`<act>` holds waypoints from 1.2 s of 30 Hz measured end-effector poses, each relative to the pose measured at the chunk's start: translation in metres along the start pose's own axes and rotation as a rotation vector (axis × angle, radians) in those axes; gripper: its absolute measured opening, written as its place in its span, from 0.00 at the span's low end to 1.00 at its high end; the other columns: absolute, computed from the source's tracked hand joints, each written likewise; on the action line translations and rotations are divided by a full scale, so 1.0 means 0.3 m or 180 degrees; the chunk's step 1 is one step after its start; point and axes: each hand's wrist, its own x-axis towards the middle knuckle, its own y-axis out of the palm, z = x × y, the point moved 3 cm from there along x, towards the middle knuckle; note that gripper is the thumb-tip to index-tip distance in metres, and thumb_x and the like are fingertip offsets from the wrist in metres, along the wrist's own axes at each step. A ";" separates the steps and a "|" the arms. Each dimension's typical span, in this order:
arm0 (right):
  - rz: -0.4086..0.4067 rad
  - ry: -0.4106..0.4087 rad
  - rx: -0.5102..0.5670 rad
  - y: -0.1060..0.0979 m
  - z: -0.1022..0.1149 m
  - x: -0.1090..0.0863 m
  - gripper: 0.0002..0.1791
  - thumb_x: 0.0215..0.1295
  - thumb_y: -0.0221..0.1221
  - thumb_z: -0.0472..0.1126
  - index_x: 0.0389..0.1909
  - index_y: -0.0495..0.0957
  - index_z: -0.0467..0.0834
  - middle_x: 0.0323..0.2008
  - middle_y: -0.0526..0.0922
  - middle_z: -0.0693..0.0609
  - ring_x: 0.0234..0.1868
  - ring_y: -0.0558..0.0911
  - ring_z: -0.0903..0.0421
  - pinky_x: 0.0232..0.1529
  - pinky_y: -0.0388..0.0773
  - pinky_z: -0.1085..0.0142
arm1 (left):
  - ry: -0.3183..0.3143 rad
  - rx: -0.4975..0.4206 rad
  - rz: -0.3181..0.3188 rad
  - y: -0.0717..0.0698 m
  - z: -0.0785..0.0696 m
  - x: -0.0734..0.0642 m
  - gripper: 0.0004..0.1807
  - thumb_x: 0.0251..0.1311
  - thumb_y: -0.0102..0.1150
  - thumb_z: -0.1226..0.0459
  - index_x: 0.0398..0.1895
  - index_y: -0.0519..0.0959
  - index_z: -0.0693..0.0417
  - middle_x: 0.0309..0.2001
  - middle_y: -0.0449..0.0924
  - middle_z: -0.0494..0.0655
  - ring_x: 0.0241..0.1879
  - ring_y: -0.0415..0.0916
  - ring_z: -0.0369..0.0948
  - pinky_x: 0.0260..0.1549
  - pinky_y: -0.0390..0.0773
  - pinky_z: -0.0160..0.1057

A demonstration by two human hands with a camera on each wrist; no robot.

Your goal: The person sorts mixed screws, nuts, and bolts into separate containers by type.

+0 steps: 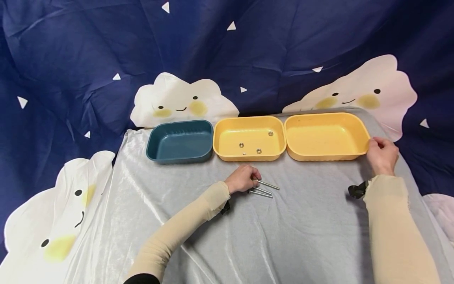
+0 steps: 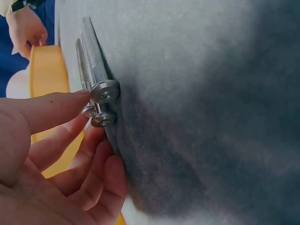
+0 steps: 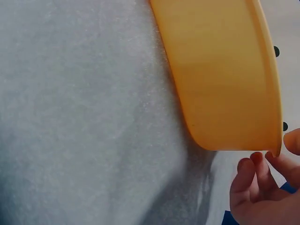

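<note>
Three silver bolts lie together on the grey cloth, heads toward my left hand (image 1: 242,178). Its thumb and fingers pinch one bolt (image 1: 268,184) near the head; the other two bolts (image 1: 261,193) are right beside it. In the left wrist view, the thumb partly covers the held bolt (image 2: 81,65), and a larger-looking bolt (image 2: 96,61) lies against it. At the right end, my right hand (image 1: 383,155) grips the rim of the larger yellow bin (image 1: 322,156). The right wrist view has the fingers (image 3: 272,176) at the corner of that bin.
A middle yellow bin (image 1: 248,157) holds several nuts (image 1: 259,151). Left of it stands a dark teal bin (image 1: 179,159). The three bins form a row along the back of the cloth-covered table (image 1: 301,236), before a blue curtain (image 1: 262,47) with clouds.
</note>
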 end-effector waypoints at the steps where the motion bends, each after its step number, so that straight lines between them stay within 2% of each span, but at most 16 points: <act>1: 0.0020 0.0011 0.0002 0.003 -0.001 0.001 0.29 0.69 0.44 0.53 0.64 0.71 0.41 0.26 0.62 0.74 0.31 0.60 0.75 0.41 0.58 0.79 | 0.0005 0.0000 0.0005 -0.001 0.000 0.000 0.08 0.57 0.66 0.64 0.40 0.85 0.53 0.36 0.86 0.43 0.40 0.78 0.37 0.46 0.74 0.32; 8: 0.0140 0.0086 0.0016 0.012 -0.007 0.005 0.29 0.70 0.44 0.53 0.66 0.70 0.41 0.25 0.63 0.75 0.32 0.61 0.74 0.41 0.60 0.78 | 0.0110 0.0051 0.0008 0.011 0.016 0.013 0.05 0.57 0.66 0.63 0.37 0.84 0.49 0.30 0.81 0.37 0.35 0.74 0.33 0.42 0.72 0.29; 14: 0.0150 0.0142 0.0014 0.022 -0.009 -0.001 0.30 0.70 0.43 0.53 0.66 0.69 0.43 0.26 0.63 0.73 0.34 0.62 0.72 0.42 0.60 0.77 | 0.0107 0.0283 0.0016 0.013 -0.003 0.008 0.06 0.58 0.64 0.64 0.39 0.85 0.51 0.32 0.83 0.41 0.37 0.75 0.36 0.42 0.73 0.31; 22: 0.0079 0.0173 0.0020 0.034 -0.016 -0.009 0.28 0.71 0.42 0.52 0.66 0.70 0.44 0.28 0.65 0.72 0.44 0.69 0.62 0.42 0.61 0.77 | 0.0102 0.0408 -0.0017 0.018 -0.009 0.012 0.04 0.57 0.65 0.64 0.36 0.85 0.48 0.31 0.80 0.40 0.35 0.72 0.35 0.38 0.71 0.31; 24: 0.0053 0.0202 0.0026 0.038 -0.019 -0.009 0.28 0.71 0.42 0.52 0.66 0.70 0.45 0.32 0.69 0.69 0.47 0.70 0.59 0.45 0.62 0.76 | 0.0078 0.0425 -0.0009 0.018 -0.011 0.014 0.03 0.57 0.65 0.63 0.34 0.85 0.48 0.31 0.80 0.40 0.35 0.72 0.35 0.38 0.71 0.31; 27: 0.0033 0.0294 0.0047 0.043 -0.023 -0.010 0.28 0.71 0.41 0.53 0.66 0.70 0.48 0.44 0.76 0.61 0.53 0.69 0.56 0.50 0.64 0.74 | 0.0039 0.0468 0.0018 0.019 -0.013 0.018 0.02 0.57 0.65 0.62 0.33 0.84 0.48 0.30 0.79 0.39 0.35 0.71 0.35 0.37 0.70 0.30; 31: 0.0083 0.0385 0.0036 0.042 -0.027 -0.012 0.29 0.70 0.40 0.53 0.68 0.68 0.48 0.62 0.73 0.50 0.56 0.69 0.55 0.57 0.66 0.71 | 0.0010 0.0532 0.0055 0.021 -0.014 0.021 0.02 0.57 0.65 0.62 0.32 0.84 0.47 0.30 0.78 0.38 0.35 0.71 0.34 0.38 0.70 0.31; 33: 0.0123 0.0418 0.0036 0.040 -0.028 -0.013 0.29 0.70 0.39 0.53 0.68 0.67 0.48 0.66 0.70 0.48 0.56 0.70 0.57 0.60 0.66 0.71 | 0.0031 0.0572 0.0065 0.020 -0.016 0.021 0.01 0.57 0.64 0.62 0.32 0.84 0.48 0.31 0.78 0.39 0.36 0.72 0.34 0.39 0.71 0.31; 36: 0.0162 0.0534 0.0307 0.045 -0.031 -0.017 0.28 0.71 0.41 0.53 0.68 0.66 0.48 0.65 0.72 0.51 0.46 0.76 0.65 0.53 0.72 0.75 | 0.0085 0.0638 0.0061 0.019 -0.019 0.019 0.02 0.59 0.64 0.62 0.30 0.84 0.48 0.32 0.79 0.40 0.36 0.72 0.35 0.40 0.72 0.31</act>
